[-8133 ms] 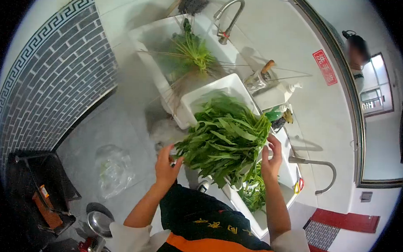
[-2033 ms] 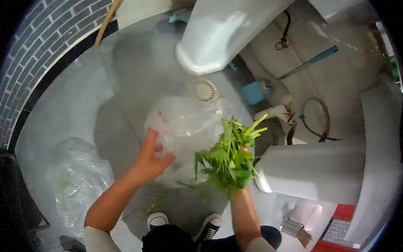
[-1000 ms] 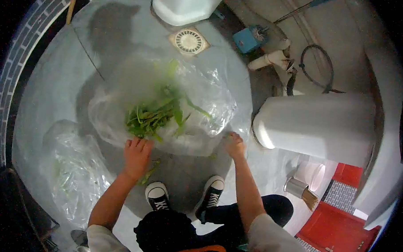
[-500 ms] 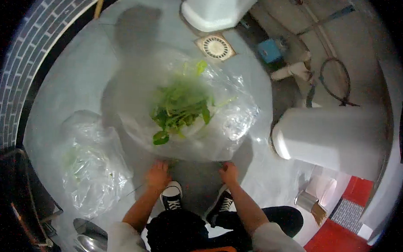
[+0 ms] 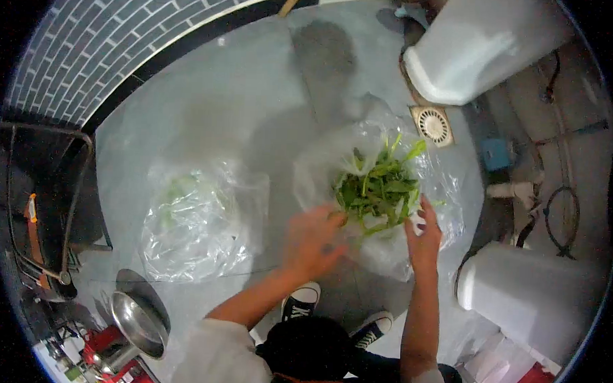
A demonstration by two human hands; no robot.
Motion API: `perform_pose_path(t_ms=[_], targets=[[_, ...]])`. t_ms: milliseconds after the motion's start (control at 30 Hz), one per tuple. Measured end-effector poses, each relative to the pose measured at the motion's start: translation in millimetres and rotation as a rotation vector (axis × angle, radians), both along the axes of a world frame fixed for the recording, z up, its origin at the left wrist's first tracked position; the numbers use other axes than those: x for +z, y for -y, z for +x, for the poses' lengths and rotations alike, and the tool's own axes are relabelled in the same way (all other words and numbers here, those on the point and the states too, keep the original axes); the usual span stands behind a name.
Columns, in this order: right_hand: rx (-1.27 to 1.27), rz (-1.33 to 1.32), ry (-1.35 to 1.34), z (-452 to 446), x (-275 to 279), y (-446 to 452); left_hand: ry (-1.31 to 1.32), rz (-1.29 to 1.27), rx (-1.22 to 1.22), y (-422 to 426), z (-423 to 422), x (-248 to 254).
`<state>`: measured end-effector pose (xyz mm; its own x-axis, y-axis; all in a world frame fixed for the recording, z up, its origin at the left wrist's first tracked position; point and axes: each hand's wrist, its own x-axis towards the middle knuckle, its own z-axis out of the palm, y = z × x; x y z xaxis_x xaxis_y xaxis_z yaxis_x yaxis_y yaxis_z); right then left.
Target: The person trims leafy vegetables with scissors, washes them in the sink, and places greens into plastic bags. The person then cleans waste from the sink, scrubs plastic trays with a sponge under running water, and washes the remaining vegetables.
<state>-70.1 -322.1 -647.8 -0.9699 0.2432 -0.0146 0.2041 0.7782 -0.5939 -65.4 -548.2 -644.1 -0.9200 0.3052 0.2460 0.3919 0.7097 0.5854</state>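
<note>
A heap of leafy greens (image 5: 377, 187) lies on a clear plastic bag (image 5: 445, 173) spread out on the floor. My right hand (image 5: 424, 239) is at the near right edge of the greens, its thumb and fingers apart. Close to their near left side is my left hand (image 5: 313, 244), smeared by motion, so its fingers do not show clearly. To the left on the floor rests a second clear plastic bag (image 5: 193, 235), with something pale green showing faintly inside it.
White pedestals (image 5: 526, 283) stand at the right, with a floor drain (image 5: 434, 126) and pipes nearby. A metal pan (image 5: 140, 324) is at the lower left, below a black-framed chair (image 5: 46, 209). A brick-patterned wall (image 5: 122, 43) borders the upper left.
Both hands have moved from the bag's near edge up to the greens. The head view has turned, so the bags now appear further right. The greens' leaves look less blurred.
</note>
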Motion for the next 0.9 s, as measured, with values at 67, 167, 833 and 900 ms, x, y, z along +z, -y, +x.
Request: perform_pose_path(t_ms=[67, 167, 833, 900], targets=[[-0.087, -0.121, -0.159, 1, 1, -14, 0.237, -0.264, 0.371, 41, 5, -4], [-0.134, -0.231, -0.118, 16, 7, -11, 0.235, -0.63, 0.434, 133, 65, -72], [0.484, -1.191, 0.055, 9, -8, 106, 1.107, 1.829, 0.289, 53, 27, 12], [0.202, -1.389, 0.142, 1, 0, 94, 1.214, 1.681, 0.16, 32, 9, 10]])
